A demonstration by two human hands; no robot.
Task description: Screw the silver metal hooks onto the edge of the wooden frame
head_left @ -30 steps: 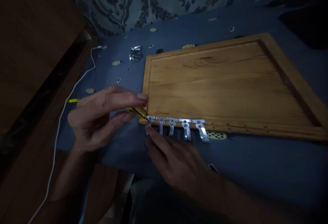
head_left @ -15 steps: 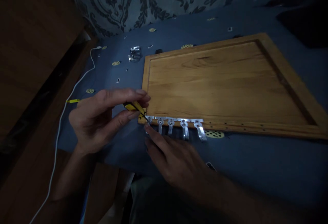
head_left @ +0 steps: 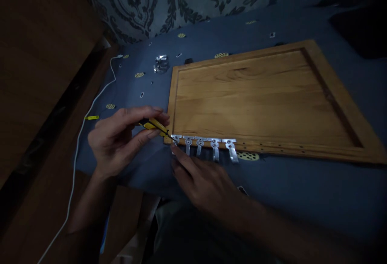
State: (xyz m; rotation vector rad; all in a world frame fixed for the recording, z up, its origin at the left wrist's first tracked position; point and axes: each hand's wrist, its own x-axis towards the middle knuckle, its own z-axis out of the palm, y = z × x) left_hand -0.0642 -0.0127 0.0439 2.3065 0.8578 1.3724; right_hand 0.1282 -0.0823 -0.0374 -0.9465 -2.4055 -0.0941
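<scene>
My left hand [head_left: 112, 141] is closed around a small yellow-and-black screwdriver [head_left: 153, 126], held slanted down to the right. Its tip meets the leftmost metal hook [head_left: 176, 138] at the near left corner of a wooden board [head_left: 248, 102]. From the near side, my right hand [head_left: 208, 183] reaches in, its fingertips gripping that same hook by its lower end, which they largely cover. Several more silvery hooks, among them the rightmost hook [head_left: 231, 151], line the board's near edge and overhang it. Small dark holes continue along the edge to the right.
A little pile of loose metal hooks [head_left: 161, 63] lies beyond the board's left end on the blue patterned cloth [head_left: 157, 46]. A white cable [head_left: 79, 135] runs down the left side, near a yellow tag [head_left: 92, 117]. At the far right is a dark flat object [head_left: 359, 32].
The screwdriver and my left hand have shifted slightly, with the handle lying lower and further left. My right hand keeps its place at the leftmost hook. The view has moved a little.
</scene>
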